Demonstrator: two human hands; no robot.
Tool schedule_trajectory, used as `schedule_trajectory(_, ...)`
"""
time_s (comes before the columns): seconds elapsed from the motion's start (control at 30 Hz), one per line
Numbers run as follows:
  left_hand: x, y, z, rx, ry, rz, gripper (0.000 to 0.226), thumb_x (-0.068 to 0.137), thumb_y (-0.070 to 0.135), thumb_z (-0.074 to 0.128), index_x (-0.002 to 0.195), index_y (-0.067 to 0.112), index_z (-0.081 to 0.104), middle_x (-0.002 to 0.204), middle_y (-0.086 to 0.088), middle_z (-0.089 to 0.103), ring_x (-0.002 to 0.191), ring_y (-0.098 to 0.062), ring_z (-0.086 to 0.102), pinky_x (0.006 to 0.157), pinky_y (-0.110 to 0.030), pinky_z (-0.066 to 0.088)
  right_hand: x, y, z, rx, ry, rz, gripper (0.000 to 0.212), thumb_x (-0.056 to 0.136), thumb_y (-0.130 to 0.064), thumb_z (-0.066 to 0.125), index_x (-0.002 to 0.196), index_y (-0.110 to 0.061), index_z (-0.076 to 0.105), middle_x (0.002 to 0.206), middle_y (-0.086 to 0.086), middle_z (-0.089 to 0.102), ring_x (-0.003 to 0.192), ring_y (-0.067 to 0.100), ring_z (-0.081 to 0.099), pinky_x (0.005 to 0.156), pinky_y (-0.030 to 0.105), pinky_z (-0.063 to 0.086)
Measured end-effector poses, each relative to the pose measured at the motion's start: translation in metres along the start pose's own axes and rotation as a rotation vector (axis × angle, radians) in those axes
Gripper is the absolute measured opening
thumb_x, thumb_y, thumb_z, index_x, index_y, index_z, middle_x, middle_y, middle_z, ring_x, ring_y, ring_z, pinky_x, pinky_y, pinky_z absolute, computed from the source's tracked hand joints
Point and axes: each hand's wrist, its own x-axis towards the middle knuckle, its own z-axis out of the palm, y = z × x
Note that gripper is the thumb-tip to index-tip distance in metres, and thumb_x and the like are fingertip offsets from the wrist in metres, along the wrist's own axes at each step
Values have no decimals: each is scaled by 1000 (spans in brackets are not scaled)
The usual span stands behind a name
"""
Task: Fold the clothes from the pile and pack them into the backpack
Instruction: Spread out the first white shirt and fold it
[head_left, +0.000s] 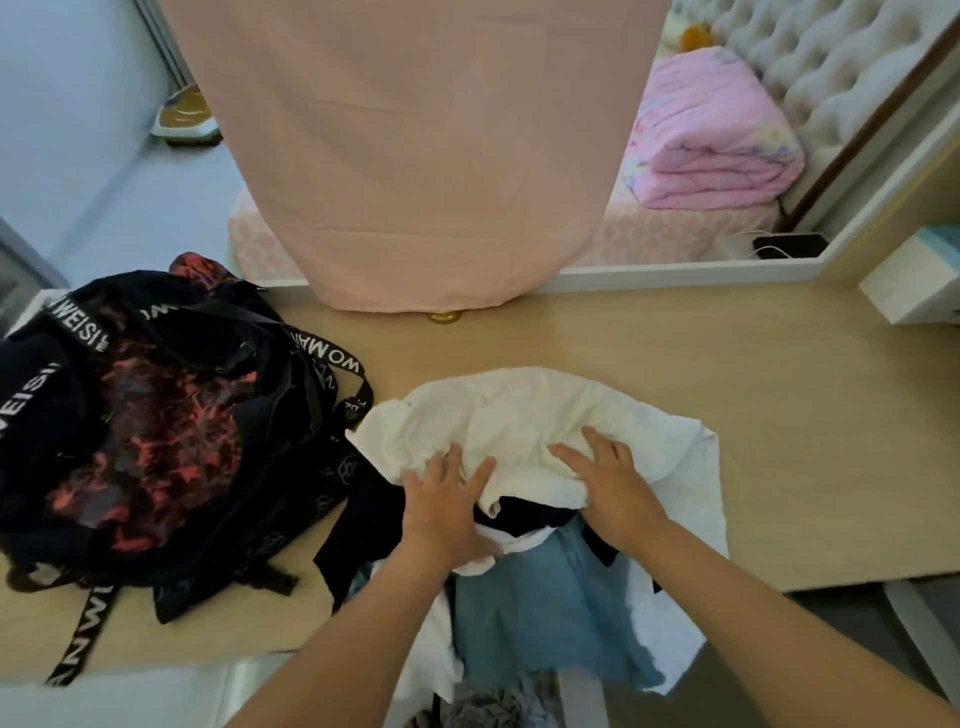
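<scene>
Cream garment crumpled on desk, atop pile at near edge. Left hand and right hand lie palm-down on it, fingers extended and spread, pressing cloth, gripping nothing. Black garment and blue garment beneath. Backpack on desk at left, beside pile.

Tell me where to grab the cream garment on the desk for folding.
Probably take the cream garment by its far edge, reaching over from the near side: that edge lies free on the desk, while the near part bunches over other clothes.
</scene>
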Motion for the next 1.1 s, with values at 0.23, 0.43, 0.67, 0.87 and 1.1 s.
schedule_trajectory(0.23,50,-39,-49,-33,32,56,92,71,81,44,148,34,23,148,-7,36,130,-32,34,103,-50,26,78,-29,-38,-78,67,260,95,88,2,53,157,-39,4,165,9,-8,152,30,-8,118,61,8)
schedule_trajectory(0.43,29,-28,-17,-41,-9,346,128,60,89,56,146,44,-27,161,-4,-24,146,-43,-15,110,-70,-1,22,-41,-4,-16,235,307,98,80,-38,60,156,-41,-1,164,16,-8,150,39,-2,109,68,24)
schedule_trajectory(0.67,54,-22,-11,128,-96,217,113,79,69,60,143,46,-32,157,-2,-33,145,-44,-20,110,-71,0,26,-23,25,-15,-71,76,101,91,-34,59,146,-54,-23,151,-6,-46,141,23,-40,118,63,0)
schedule_trajectory(0.87,74,-23,-26,101,-80,162,108,78,65,62,150,44,-16,163,-2,-15,149,-37,-5,114,-63,8,43,-7,3,-100,-72,59,93,97,-9,52,152,-48,-11,162,0,-26,152,25,-15,121,55,14)
schedule_trajectory(1.1,8,43,-37,-407,187,126,63,86,30,61,145,25,38,156,-8,21,143,-31,21,112,-45,27,-61,26,-12,208,29,105,62,98,-21,54,155,-27,28,163,1,22,146,23,27,114,36,29)
